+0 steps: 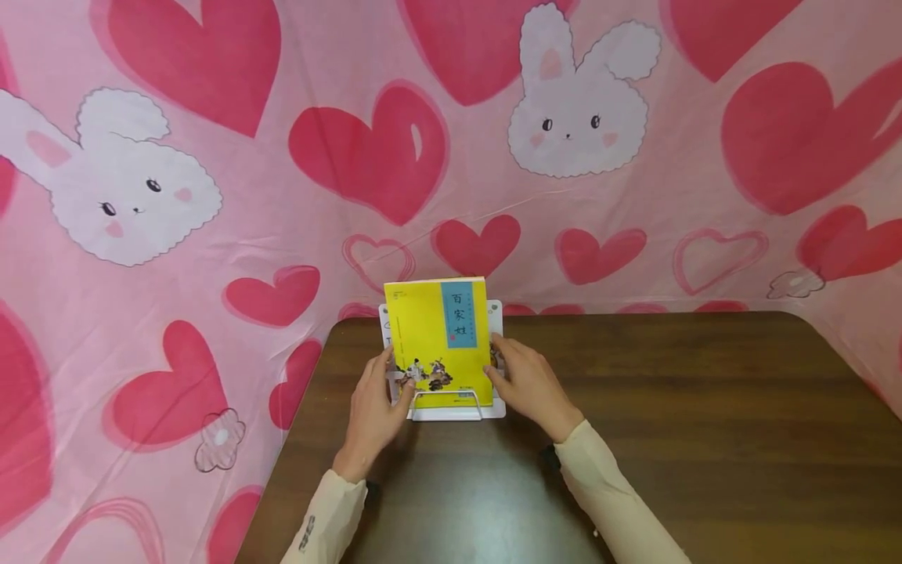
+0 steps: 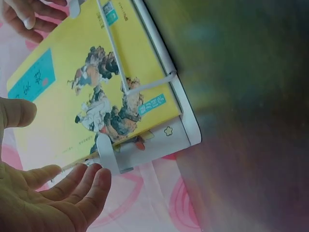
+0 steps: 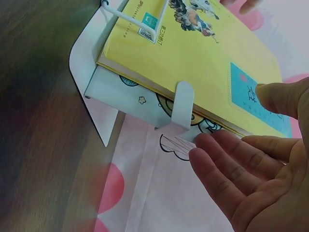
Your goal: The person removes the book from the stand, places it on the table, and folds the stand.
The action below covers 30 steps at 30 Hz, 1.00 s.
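A yellow book (image 1: 423, 333) with a blue title panel leans upright on a white book stand (image 1: 496, 313) printed with cartoon figures. A white wire bracket (image 2: 113, 50) crosses the lower front of the cover. White side clips stand at the book's edges: one clip (image 2: 107, 154) by my left hand, another clip (image 3: 182, 108) by my right. My left hand (image 1: 373, 407) is at the left edge, fingers relaxed beside the stand, thumb in front. My right hand (image 1: 534, 384) mirrors it at the right edge, fingers loosely extended. Whether either hand touches the book is unclear.
The stand rests on a dark brown wooden table (image 1: 676, 423) near its back edge. Behind and to the left hangs a pink cloth (image 1: 268, 211) with red hearts and white rabbits.
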Available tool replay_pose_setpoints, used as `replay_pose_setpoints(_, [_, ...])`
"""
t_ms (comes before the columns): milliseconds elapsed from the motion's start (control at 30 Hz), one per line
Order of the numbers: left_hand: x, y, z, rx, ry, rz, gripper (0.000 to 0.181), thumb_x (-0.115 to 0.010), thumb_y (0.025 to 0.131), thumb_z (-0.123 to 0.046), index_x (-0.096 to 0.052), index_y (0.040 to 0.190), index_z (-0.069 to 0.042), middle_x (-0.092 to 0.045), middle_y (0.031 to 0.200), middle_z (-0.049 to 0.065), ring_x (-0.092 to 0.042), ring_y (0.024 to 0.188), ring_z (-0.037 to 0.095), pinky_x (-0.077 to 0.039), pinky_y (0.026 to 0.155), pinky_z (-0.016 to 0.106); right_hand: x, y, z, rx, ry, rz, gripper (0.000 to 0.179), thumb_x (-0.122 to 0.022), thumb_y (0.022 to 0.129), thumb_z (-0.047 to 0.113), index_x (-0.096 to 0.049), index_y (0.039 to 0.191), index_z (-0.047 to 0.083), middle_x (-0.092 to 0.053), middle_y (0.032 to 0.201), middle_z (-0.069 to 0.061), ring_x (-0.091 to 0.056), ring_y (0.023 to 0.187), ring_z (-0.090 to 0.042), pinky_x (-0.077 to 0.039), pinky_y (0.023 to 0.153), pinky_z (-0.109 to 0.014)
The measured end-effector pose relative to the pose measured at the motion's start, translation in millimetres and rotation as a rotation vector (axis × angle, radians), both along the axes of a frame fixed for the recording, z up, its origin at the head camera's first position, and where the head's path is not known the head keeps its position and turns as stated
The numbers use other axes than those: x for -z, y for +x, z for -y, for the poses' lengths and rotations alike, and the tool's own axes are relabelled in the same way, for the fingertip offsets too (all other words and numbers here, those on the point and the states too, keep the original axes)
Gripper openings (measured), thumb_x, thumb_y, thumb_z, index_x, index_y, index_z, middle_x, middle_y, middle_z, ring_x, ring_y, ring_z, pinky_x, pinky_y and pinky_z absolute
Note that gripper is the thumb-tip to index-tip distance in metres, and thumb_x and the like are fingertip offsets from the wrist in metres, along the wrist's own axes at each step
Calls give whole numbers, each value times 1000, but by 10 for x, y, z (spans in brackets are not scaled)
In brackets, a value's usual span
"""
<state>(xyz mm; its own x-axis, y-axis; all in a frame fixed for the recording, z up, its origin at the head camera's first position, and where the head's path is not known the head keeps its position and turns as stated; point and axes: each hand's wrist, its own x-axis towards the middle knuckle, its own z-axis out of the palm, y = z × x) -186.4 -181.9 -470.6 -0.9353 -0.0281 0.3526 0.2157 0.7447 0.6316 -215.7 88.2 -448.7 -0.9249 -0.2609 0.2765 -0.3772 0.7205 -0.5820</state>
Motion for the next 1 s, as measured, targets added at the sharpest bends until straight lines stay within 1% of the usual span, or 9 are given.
replay_pose_setpoints(167, [-8,-43,6,-16,9,25,68,-76,94,-25,-46,153,-7,-62,138,16,-64,122,34,-56,99,51,25,-25,12,-14,-31,-3,62,-77,94,20,-54,150,3,-70,130,-15,-69,100,-30,-62,94,-46])
replay_pose_setpoints(267, [-4,-62,4,-12,20,38,68,-76,94,-25,-47,153,-9,-63,138,14,-65,121,32,-57,100,51,43,-44,27,-18,-47,11,60,-77,94,20,-55,149,5,-72,121,-13,-67,97,-29,-61,91,-44])
replay_pose_setpoints(367, [-10,-81,4,-8,37,40,67,-75,94,-24,-47,153,-9,-64,136,14,-65,121,31,-57,101,52,56,-64,41,-11,-74,26,60,-76,94,20,-55,148,3,-72,120,-12,-67,98,-28,-61,93,-44])
replay_pose_setpoints(433, [-23,-89,6,-9,46,46,67,-75,94,-24,-47,153,-8,-64,135,14,-65,121,32,-57,101,52,54,-73,50,-4,-104,35,59,-76,94,19,-56,147,2,-73,121,-13,-69,100,-28,-61,95,-45])
replay_pose_setpoints(667, [-58,-130,33,-12,43,72,63,-74,95,-24,-50,151,-6,-66,132,14,-68,119,30,-58,100,50,68,-89,70,17,-189,59,47,-74,95,18,-64,139,2,-73,117,-13,-69,99,-27,-61,94,-45])
replay_pose_setpoints(833, [-59,-187,58,-34,58,62,56,-75,94,-22,-56,145,-6,-71,125,14,-73,109,28,-60,94,47,137,-110,110,64,-278,79,38,-73,96,17,-69,130,0,-75,113,-14,-68,95,-25,-62,92,-44])
replay_pose_setpoints(1000, [-68,-273,81,-58,81,26,44,-75,94,-19,-66,134,-5,-77,114,14,-78,97,27,-63,88,45,168,-159,141,128,-337,48,28,-74,95,12,-72,119,-2,-76,104,-15,-67,88,-25,-62,87,-42])
